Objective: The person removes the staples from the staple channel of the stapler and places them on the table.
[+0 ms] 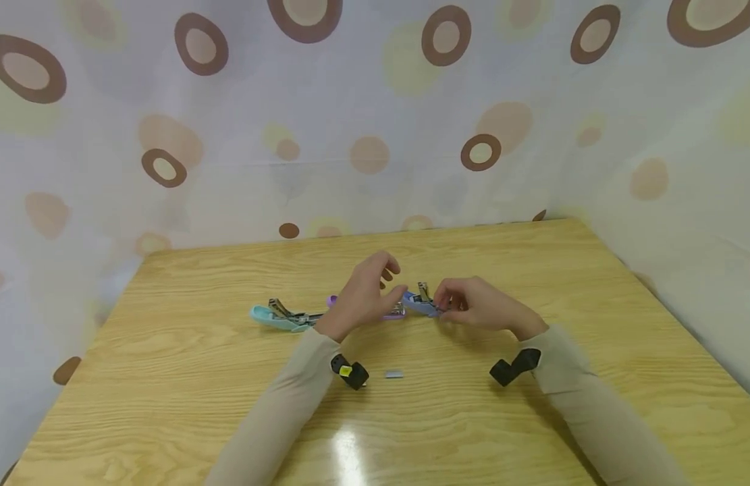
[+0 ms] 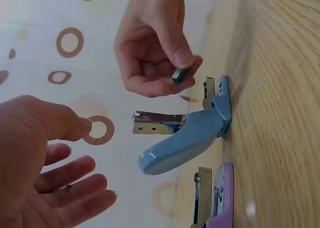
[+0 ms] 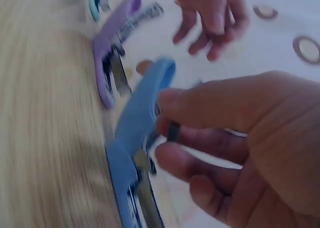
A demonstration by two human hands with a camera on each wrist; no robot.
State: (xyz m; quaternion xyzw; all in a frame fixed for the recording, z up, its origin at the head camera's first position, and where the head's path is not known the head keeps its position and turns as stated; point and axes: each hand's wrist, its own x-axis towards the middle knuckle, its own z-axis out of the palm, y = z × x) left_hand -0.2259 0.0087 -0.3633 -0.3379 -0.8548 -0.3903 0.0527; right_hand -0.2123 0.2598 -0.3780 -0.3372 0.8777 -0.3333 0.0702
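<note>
My right hand pinches a short dark strip of staples between thumb and fingers. It is held close beside a blue stapler, which stands opened wide on the table with its metal magazine swung out from the top cover. My left hand hovers above a purple stapler, fingers apart and holding nothing. In the right wrist view the purple stapler also stands opened, beyond the blue one. A teal stapler, opened too, lies left of my left hand.
A small greyish strip lies on the wooden table in front of the staplers. A patterned curtain hangs behind the table and along its sides. Each wrist carries a black camera mount.
</note>
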